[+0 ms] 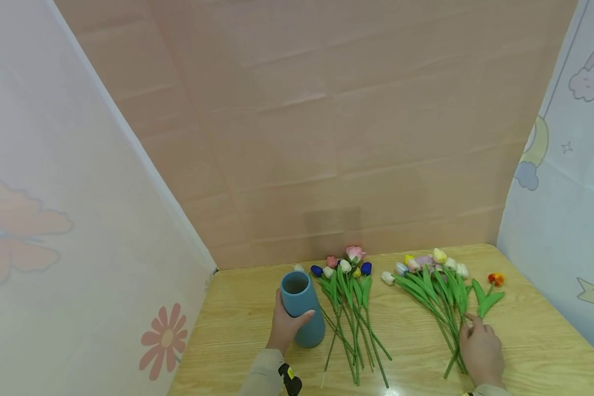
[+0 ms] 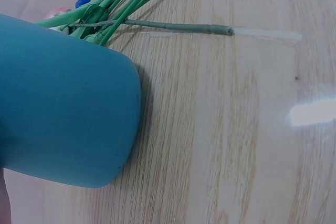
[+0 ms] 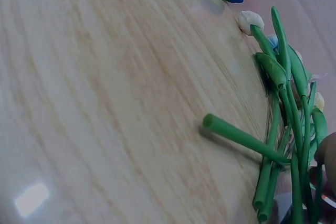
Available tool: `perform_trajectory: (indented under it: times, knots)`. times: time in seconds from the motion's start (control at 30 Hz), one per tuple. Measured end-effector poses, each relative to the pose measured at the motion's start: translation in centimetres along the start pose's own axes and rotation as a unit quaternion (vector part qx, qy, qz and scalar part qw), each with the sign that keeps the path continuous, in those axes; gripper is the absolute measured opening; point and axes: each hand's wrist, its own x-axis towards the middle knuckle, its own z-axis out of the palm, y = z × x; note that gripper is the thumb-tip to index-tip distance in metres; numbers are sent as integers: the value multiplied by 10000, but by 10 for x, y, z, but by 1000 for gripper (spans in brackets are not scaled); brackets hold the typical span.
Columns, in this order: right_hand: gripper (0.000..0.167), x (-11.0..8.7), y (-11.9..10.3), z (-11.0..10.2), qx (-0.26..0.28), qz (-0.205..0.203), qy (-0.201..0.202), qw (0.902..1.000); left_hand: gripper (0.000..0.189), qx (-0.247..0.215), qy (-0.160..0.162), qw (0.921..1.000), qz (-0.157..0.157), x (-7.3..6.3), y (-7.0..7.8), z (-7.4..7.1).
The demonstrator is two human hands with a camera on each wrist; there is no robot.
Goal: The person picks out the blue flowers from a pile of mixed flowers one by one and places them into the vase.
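Note:
My left hand grips a blue vase round its side, thumb across the front; the vase's mouth faces up and its inside looks dark. In the left wrist view the vase's smooth lower wall fills the left side, close over the wood. Over at the right, my right hand pinches a green tulip stem at the edge of a spread bunch of artificial tulips. Its fingertips show at the right edge of the right wrist view, beside several stems. The stem's flower head is hard to single out.
A second bunch of artificial flowers, with blue, white and pink heads, lies just right of the vase, stems toward me. An orange flower with two leaves lies at the far right. A wooden table meets a pinkish back sheet.

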Motion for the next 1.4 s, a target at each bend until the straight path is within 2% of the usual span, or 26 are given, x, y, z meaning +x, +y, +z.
perform_trajectory:
  times: [0.23, 0.57, 0.7, 0.87, 1.03, 1.13, 1.27, 1.4]
  knots:
    - [44, 3, 4, 2, -123, -55, -267, 9996, 91, 148, 129, 9998, -60, 9, -27, 2]
    - [44, 6, -2, 5, -208, -33, -406, 9990, 91, 80, 178, 9998, 0, 9, -27, 3]
    - [43, 3, -7, 7, -386, -192, -164, 9989, 91, 26, 177, 9998, 0, 8, -24, 4]
    - [37, -6, -24, 11, -705, -844, 354, 9933, 89, 81, 164, 9998, -13, 8, -23, 3]
    - [28, -16, -46, 25, -573, -1494, 629, 9851, 89, 136, 172, 9998, -3, 8, -24, 3]
    - [23, -24, -61, 34, -516, -1936, 761, 9768, 90, 167, 181, 9997, -3, 8, -24, 3]
    - [16, -36, -81, 45, -486, -2483, 748, 9646, 90, 153, 194, 9997, -23, 7, -22, 4]
    - [11, -47, -97, 57, -545, -2749, 454, 9589, 91, 135, 188, 9997, -43, 6, -22, 3]
